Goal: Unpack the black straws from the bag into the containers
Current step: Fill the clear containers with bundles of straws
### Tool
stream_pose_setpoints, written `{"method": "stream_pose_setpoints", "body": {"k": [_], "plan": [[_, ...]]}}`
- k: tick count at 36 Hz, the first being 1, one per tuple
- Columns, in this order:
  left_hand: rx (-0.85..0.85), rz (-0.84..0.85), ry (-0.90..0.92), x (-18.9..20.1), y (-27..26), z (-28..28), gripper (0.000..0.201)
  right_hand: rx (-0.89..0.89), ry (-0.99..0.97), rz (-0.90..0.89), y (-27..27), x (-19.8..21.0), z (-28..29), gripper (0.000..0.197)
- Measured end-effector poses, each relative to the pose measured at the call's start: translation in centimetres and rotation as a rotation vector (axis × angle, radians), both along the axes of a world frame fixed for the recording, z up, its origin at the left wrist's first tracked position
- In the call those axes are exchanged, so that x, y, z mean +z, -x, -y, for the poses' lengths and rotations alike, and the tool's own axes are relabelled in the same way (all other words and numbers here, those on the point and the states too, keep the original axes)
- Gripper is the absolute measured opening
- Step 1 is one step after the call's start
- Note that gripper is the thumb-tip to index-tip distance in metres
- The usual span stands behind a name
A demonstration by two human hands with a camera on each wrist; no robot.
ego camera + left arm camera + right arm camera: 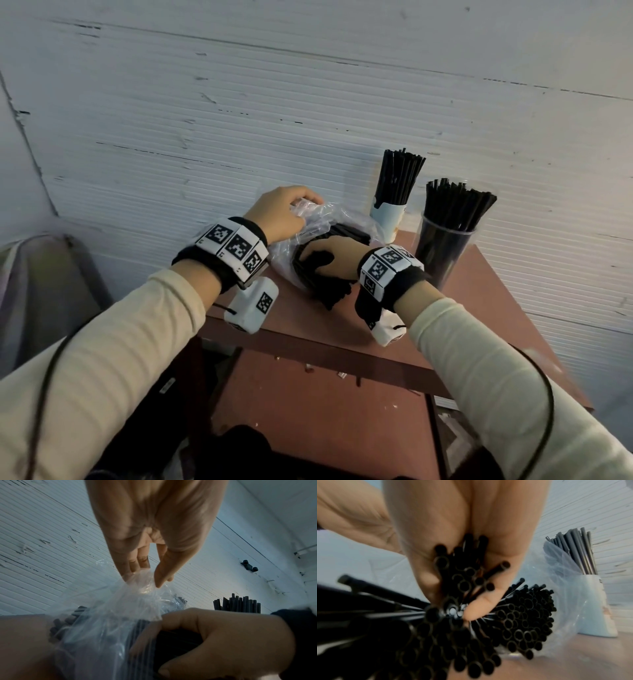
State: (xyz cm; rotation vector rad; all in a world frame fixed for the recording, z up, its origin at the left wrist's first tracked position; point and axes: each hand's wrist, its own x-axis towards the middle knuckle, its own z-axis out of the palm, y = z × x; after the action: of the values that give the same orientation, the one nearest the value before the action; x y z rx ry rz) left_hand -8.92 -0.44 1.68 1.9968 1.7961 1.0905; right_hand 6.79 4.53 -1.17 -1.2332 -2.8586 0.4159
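Observation:
A clear plastic bag (pixel 318 219) full of black straws (pixel 329 291) lies on the brown table (pixel 479 308). My left hand (pixel 284 212) pinches the top of the bag (pixel 144 586) and lifts it up. My right hand (pixel 329 257) reaches into the bag's mouth and grips a bunch of black straws (pixel 464 577); more straws (pixel 522 615) lie loose in the bag beneath it. A white paper cup (pixel 388 219) and a clear tumbler (pixel 442 250), both packed with upright black straws, stand at the table's back right.
A ribbed white wall (pixel 274 102) runs close behind the table. A lower shelf (pixel 308 394) with bits of debris sits under the tabletop. A grey chair back (pixel 41 274) stands at the left. Cables hang from both wrists.

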Motion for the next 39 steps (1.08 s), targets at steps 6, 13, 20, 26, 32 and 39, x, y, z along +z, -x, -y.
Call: {"method": "stream_pose_setpoints", "body": {"k": [6, 13, 20, 26, 32, 39], "plan": [[-0.014, 0.001, 0.013, -0.2, 0.1, 0.1, 0.045, -0.047, -0.044, -0.085, -0.9, 0.5, -0.8, 0.035], [-0.047, -0.005, 0.022, -0.6, 0.2, 0.0, 0.042, -0.056, -0.014, -0.117, -2.1, 1.0, -0.7, 0.038], [0.020, -0.061, -0.140, -1.2, -0.3, -0.3, 0.039, -0.028, 0.018, -0.161, -5.5, 2.3, 0.3, 0.041], [-0.243, -0.198, -0.325, -0.6, -3.8, 0.2, 0.046, -0.041, 0.033, -0.173, -8.7, 3.7, 1.4, 0.040], [-0.358, -0.517, 0.011, -2.2, -7.8, -2.0, 0.090, -0.024, 0.009, -0.132, -11.4, 5.2, 3.1, 0.041], [-0.296, -0.408, -0.141, -1.8, -11.6, -2.4, 0.041, -0.045, -0.009, -0.219, -15.3, 6.1, 4.8, 0.044]]}}
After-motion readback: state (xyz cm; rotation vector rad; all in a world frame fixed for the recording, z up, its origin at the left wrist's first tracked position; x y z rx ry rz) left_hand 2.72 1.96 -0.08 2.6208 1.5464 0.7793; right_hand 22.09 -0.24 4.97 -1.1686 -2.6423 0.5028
